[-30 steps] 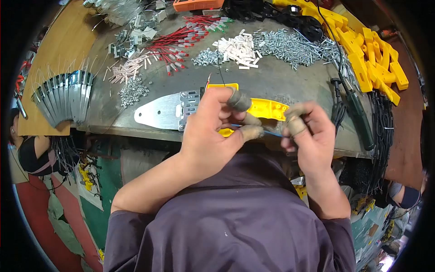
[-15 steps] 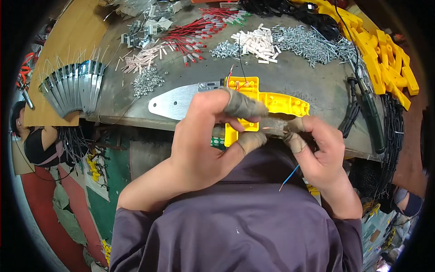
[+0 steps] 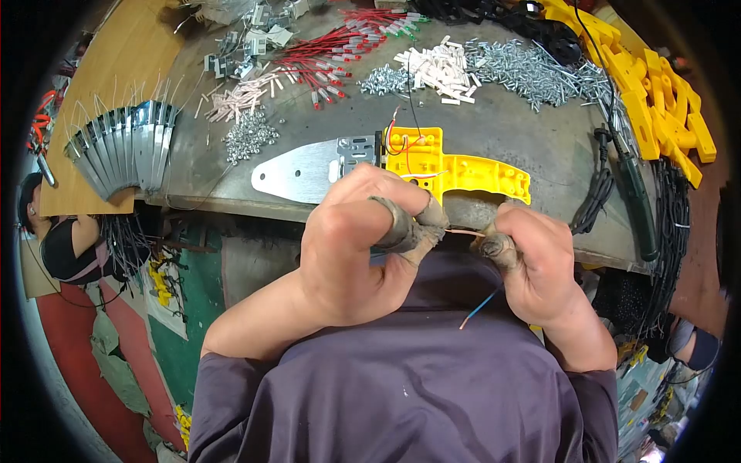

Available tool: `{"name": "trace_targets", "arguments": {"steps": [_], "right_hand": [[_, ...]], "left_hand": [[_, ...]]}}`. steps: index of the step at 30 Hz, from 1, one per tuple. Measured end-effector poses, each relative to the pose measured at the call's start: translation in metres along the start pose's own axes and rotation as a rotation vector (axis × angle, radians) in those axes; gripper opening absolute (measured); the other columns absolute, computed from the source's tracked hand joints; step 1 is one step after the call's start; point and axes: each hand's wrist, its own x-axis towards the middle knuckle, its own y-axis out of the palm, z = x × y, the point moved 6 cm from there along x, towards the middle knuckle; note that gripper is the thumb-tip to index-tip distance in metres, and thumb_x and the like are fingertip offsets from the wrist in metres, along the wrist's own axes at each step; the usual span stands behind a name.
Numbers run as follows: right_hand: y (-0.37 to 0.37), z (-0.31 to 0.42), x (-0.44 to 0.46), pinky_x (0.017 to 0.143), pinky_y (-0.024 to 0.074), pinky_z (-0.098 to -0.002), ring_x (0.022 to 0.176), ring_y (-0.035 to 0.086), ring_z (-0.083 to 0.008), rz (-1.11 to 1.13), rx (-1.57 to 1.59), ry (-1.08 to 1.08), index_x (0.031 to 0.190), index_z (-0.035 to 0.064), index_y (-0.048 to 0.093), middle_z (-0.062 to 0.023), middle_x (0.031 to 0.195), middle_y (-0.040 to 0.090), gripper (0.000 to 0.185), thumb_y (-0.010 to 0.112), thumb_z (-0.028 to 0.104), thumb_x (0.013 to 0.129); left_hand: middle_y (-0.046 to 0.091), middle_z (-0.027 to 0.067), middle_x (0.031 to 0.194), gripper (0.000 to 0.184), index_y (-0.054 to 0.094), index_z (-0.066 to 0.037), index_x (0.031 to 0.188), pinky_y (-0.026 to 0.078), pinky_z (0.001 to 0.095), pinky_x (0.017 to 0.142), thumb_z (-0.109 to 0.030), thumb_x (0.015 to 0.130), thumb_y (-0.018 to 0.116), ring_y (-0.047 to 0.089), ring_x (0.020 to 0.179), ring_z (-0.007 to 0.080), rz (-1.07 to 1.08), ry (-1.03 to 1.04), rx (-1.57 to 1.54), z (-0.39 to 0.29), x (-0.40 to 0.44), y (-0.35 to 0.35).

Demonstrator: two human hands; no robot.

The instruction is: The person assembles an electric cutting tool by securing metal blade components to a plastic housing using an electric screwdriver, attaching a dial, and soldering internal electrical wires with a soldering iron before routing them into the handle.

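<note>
Between my two hands runs a short stretch of bare copper wire (image 3: pixel 465 231). My left hand (image 3: pixel 363 247), its fingertips wrapped in worn grey tape, is closed in a pinch on the left end. My right hand (image 3: pixel 532 262), also taped, is closed on the wire close by. A blue wire (image 3: pixel 478 309) with a bare copper tip hangs below the right fingers. Just beyond my hands lies an open yellow plastic handle shell (image 3: pixel 482 171), with red and white leads inside. A silver metal plate (image 3: pixel 297 171) joins its left side, partly hidden by my left hand.
Along the back are red-wired parts (image 3: pixel 332 58), white sleeves (image 3: pixel 444 69), screws (image 3: pixel 525 73) and nuts (image 3: pixel 251 139). A soldering iron (image 3: pixel 637 204) lies at right, near yellow shells (image 3: pixel 664 100) and black cords (image 3: pixel 670 224). Metal plates (image 3: pixel 127 147) fan out at left. Another person (image 3: pixel 73 247) is at far left.
My left fingers have closed onto the copper end, where they were spread before. The right hand has shifted slightly, and the blue wire's hanging tip has swung left.
</note>
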Motion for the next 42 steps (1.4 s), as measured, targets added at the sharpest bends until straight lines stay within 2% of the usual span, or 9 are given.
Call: {"name": "trace_targets", "arguments": {"steps": [3, 5, 9, 18, 20, 25, 34, 39, 42], "right_hand": [[0.005, 0.002, -0.003, 0.050, 0.0440, -0.0340, 0.058, 0.058, -0.0278, 0.007, -0.033, 0.017, 0.081, 0.0020, 0.056, -0.0106, 0.069, 0.057, 0.018, 0.072, 0.002, 0.074], [0.003, -0.004, -0.002, 0.052, 0.0448, -0.0356, 0.059, 0.060, -0.0285, -0.141, 0.079, 0.331, 0.082, 0.0018, 0.056, -0.0109, 0.070, 0.058, 0.019, 0.071, -0.001, 0.071], [0.003, 0.002, 0.006, 0.051, 0.0411, -0.0358, 0.056, 0.054, -0.0290, -0.086, -0.049, -0.016, 0.080, 0.0010, 0.054, -0.0115, 0.066, 0.053, 0.022, 0.072, -0.003, 0.068], [0.017, -0.016, 0.000, 0.056, 0.0448, -0.0338, 0.061, 0.059, -0.0303, 0.169, -0.038, 0.214, 0.084, -0.0013, 0.055, -0.0135, 0.071, 0.058, 0.009, 0.063, 0.002, 0.082], [0.017, -0.017, 0.001, 0.060, 0.0471, -0.0318, 0.065, 0.062, -0.0270, 0.096, 0.051, 0.307, 0.088, -0.0018, 0.055, -0.0134, 0.075, 0.062, 0.008, 0.062, 0.002, 0.085], [0.022, -0.029, -0.004, 0.071, 0.0504, -0.0278, 0.076, 0.066, -0.0187, 0.025, 0.256, 0.512, 0.096, -0.0025, 0.055, -0.0128, 0.087, 0.067, 0.009, 0.059, 0.001, 0.088], [0.020, -0.030, 0.001, 0.067, 0.0509, -0.0267, 0.074, 0.066, -0.0165, 0.045, 0.180, 0.452, 0.093, -0.0038, 0.057, -0.0114, 0.082, 0.066, 0.014, 0.063, -0.005, 0.081], [0.004, -0.028, 0.007, 0.060, 0.0488, -0.0230, 0.067, 0.062, -0.0102, -0.192, 0.251, 0.340, 0.087, -0.0042, 0.059, -0.0068, 0.076, 0.064, 0.012, 0.066, -0.005, 0.077], [0.000, -0.021, 0.012, 0.055, 0.0455, -0.0210, 0.063, 0.059, -0.0077, -0.242, 0.263, 0.289, 0.085, -0.0038, 0.060, -0.0057, 0.074, 0.063, 0.011, 0.067, -0.005, 0.076]], "left_hand": [[0.063, 0.0075, 0.076, 0.012, 0.061, -0.002, 0.079, 0.046, 0.0300, 0.063, 0.005, 0.073, 0.067, 0.059, 0.066, 0.0205, -0.012, -0.001, 0.004, 0.004, -0.004, 0.003], [0.063, 0.0074, 0.081, 0.014, 0.060, -0.003, 0.078, 0.045, 0.0303, 0.063, 0.008, 0.072, 0.066, 0.059, 0.067, 0.0208, -0.041, 0.005, -0.012, 0.007, -0.008, 0.004], [0.062, 0.0092, 0.083, 0.018, 0.056, -0.003, 0.070, 0.046, 0.0327, 0.063, 0.011, 0.061, 0.065, 0.058, 0.069, 0.0272, -0.015, 0.034, 0.002, 0.012, -0.011, 0.003], [0.060, 0.0127, 0.089, 0.017, 0.053, -0.001, 0.072, 0.049, 0.0357, 0.063, 0.006, 0.058, 0.060, 0.058, 0.074, 0.0316, -0.025, 0.239, 0.182, 0.017, -0.014, -0.014], [0.058, 0.0162, 0.096, 0.025, 0.049, -0.002, 0.103, 0.047, 0.0413, 0.071, -0.002, 0.079, 0.058, 0.058, 0.078, 0.0353, -0.097, 0.086, 0.529, 0.051, -0.006, -0.044], [0.064, 0.0199, 0.091, 0.039, 0.045, -0.002, 0.111, 0.046, 0.0473, 0.076, -0.013, 0.080, 0.065, 0.061, 0.089, 0.0395, 0.029, -0.645, 0.898, 0.158, 0.011, -0.119], [0.064, 0.0199, 0.082, 0.040, 0.045, -0.005, 0.113, 0.049, 0.0434, 0.074, -0.016, 0.080, 0.064, 0.063, 0.083, 0.0376, 0.003, -0.744, 0.958, 0.190, 0.002, -0.134], [0.060, 0.0096, 0.092, 0.029, 0.044, 0.002, 0.103, 0.050, 0.0294, 0.074, 0.013, 0.080, 0.057, 0.058, 0.083, 0.0156, -0.297, -0.420, -0.013, 0.121, 0.013, -0.089], [0.059, 0.0125, 0.093, 0.036, 0.039, -0.004, 0.100, 0.049, 0.0318, 0.081, 0.012, 0.079, 0.062, 0.059, 0.090, 0.0195, -0.221, -0.409, -0.545, 0.069, 0.007, -0.037]]}}
